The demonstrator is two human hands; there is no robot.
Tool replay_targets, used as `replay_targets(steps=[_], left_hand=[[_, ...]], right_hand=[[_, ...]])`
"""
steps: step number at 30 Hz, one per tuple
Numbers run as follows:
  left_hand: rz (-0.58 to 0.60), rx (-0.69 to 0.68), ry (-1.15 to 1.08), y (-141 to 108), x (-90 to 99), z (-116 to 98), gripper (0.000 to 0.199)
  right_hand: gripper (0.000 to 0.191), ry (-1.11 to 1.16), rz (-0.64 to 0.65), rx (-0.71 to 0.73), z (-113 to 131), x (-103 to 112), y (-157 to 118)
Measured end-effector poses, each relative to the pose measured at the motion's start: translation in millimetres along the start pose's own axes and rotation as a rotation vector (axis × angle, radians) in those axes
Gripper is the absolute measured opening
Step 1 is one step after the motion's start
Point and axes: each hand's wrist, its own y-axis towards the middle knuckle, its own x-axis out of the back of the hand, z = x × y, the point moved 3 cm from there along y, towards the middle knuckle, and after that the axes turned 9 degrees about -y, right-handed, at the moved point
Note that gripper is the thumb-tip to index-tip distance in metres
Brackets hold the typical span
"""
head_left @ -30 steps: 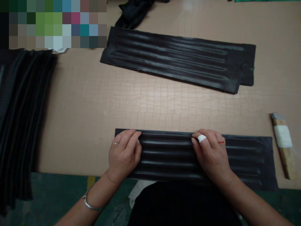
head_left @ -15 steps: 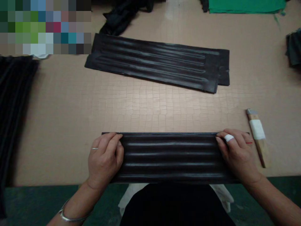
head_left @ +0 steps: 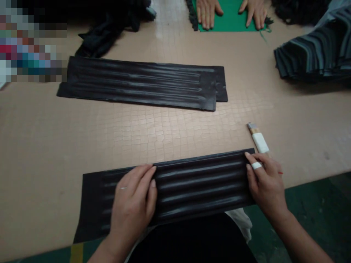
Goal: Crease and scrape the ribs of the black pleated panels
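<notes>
A dark ribbed panel [head_left: 203,182] lies at the table's front edge, slightly slanted, its right end higher in view. My left hand [head_left: 134,197] rests left of its middle, with fingers pressed together at the far edge. At the right end my right hand [head_left: 265,179] has thumb and fingertips closed on the panel. White tape wraps one finger of that hand. Just beyond it lies a wooden-handled tool [head_left: 259,140] with a white wrap, its lower part hidden by the hand.
Farther back on the table [head_left: 123,128] lies a stack of similar dark panels [head_left: 137,82]. Black cloth [head_left: 101,36] sits behind it. Another person's hands lie on green cloth [head_left: 230,18] at the top. Layered dark pieces [head_left: 315,54] stand at the right.
The view has shifted right. My left hand has moved inward along the panel, uncovering its left end. The panel now slants, and another person's hands have appeared on the green cloth.
</notes>
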Motion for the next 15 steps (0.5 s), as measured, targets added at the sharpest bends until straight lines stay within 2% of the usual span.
replay_targets(steps=[4, 7, 10, 15], left_hand=[[0.183, -0.123, -0.082, 16.4, -31.9, -51.5, 0.050], [0.299, -0.160, -0.070, 24.1, -46.0, -70.2, 0.053], [0.355, -0.190, -0.038, 29.8, -54.7, -71.7, 0.063], [0.328, -0.174, 0.033, 38.5, -61.0, -56.4, 0.065]], right_hand=[[0.046, -0.073, 0.096, 0.006, 8.3, -2.0, -4.8], [0.045, -0.137, 0.121, -0.011, 9.6, -3.8, -0.6], [0.044, -0.178, 0.119, -0.032, 11.5, -10.7, 10.1], [0.046, -0.127, 0.046, -0.025, 21.7, -24.1, 28.8]])
